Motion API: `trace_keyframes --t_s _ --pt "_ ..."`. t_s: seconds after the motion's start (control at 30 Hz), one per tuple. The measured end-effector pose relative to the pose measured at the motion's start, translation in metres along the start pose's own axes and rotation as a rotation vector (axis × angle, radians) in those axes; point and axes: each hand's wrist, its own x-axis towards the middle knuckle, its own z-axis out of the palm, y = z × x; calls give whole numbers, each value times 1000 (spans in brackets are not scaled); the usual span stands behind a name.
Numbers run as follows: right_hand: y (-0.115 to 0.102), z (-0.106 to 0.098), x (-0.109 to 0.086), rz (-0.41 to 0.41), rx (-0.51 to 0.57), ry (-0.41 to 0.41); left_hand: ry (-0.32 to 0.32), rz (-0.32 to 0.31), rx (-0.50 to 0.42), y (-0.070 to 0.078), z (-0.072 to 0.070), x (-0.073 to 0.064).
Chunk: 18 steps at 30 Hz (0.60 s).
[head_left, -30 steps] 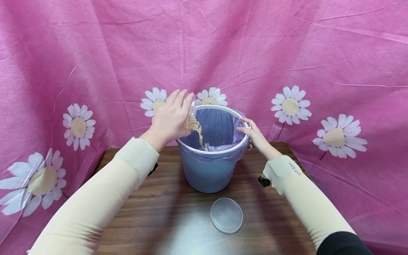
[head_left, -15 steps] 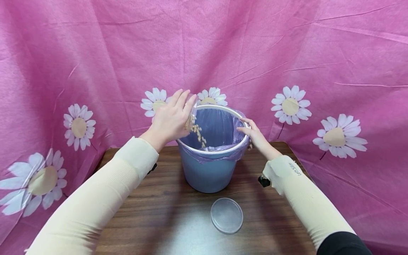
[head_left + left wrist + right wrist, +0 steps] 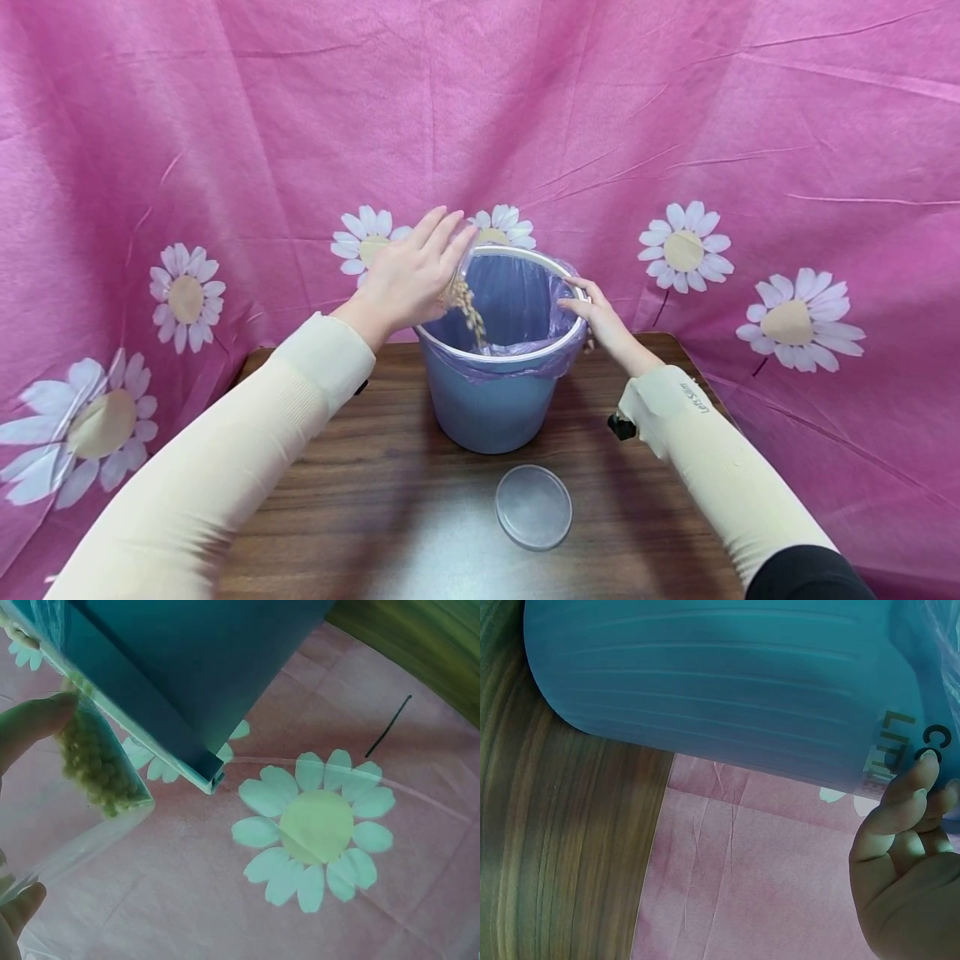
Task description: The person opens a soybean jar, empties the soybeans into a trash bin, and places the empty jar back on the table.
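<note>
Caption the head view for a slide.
Left hand holds a tilted clear container, pale pieces spilling into a lined blue bin; right hand grips the bin's rim.

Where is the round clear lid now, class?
In the head view, the round clear lid lies on the wooden table, just in front of the blue bin, slightly right of centre.

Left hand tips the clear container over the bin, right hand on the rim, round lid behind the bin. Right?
Not behind: the round lid lies on the table in front of the bin, on its near side, per the head view.
</note>
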Motion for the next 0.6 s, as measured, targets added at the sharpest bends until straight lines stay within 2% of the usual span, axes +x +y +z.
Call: trace_keyframes --t_s 0.2,0.6 --pt "-1 0 -1 -1 6 1 -7 29 10 0 -2 1" --pt "0 1 -1 -3 5 1 71 91 28 -1 1 0"
